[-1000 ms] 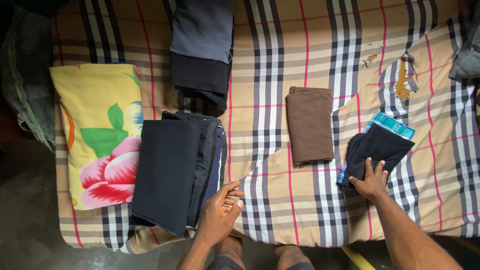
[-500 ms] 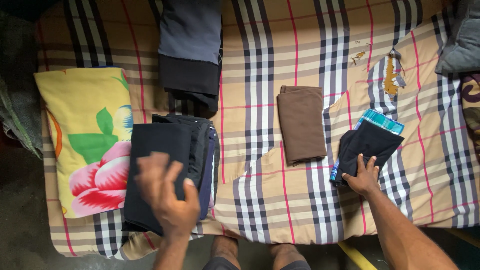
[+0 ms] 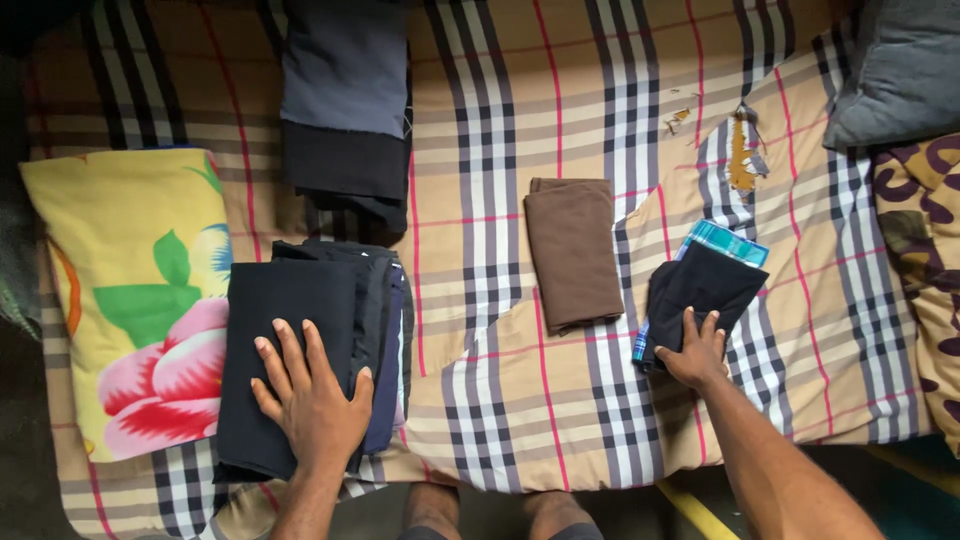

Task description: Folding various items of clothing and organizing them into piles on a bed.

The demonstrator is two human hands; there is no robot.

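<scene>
Left hand [image 3: 312,400] lies flat on the stack of folded dark navy and black garments [image 3: 310,350], fingers [image 3: 285,350] spread wide and gripping nothing, palm pressing the top layer down, likely to keep the pile squared and flat. That stack sits near the front edge of the bed, on the checked beige, black and pink bedsheet [image 3: 500,150], its left side touching the yellow pillow with the big pink flower and green leaves [image 3: 130,300].

Over on the other side, the right hand [image 3: 692,352] rests on the near corner of a small folded black cloth [image 3: 705,285], fingers extended and only lightly splayed, laid on top rather than closed around it. Under that black piece peeks a folded blue-green checked cloth [image 3: 722,240], its striped edge showing at the far end and along the left; whether the fingertips tuck beneath the black layer is hard to say from this angle.

Between the two hands, apart from both, lies a folded brown cloth [image 3: 572,250], neat and lengthwise. Farther back, a grey and black folded garment [image 3: 345,110] sits just beyond the dark stack. A tear in the sheet [image 3: 742,155] shows yellow padding, and a grey cushion [image 3: 890,70] fills the far right corner above a patterned brown and purple fabric [image 3: 925,240].
</scene>
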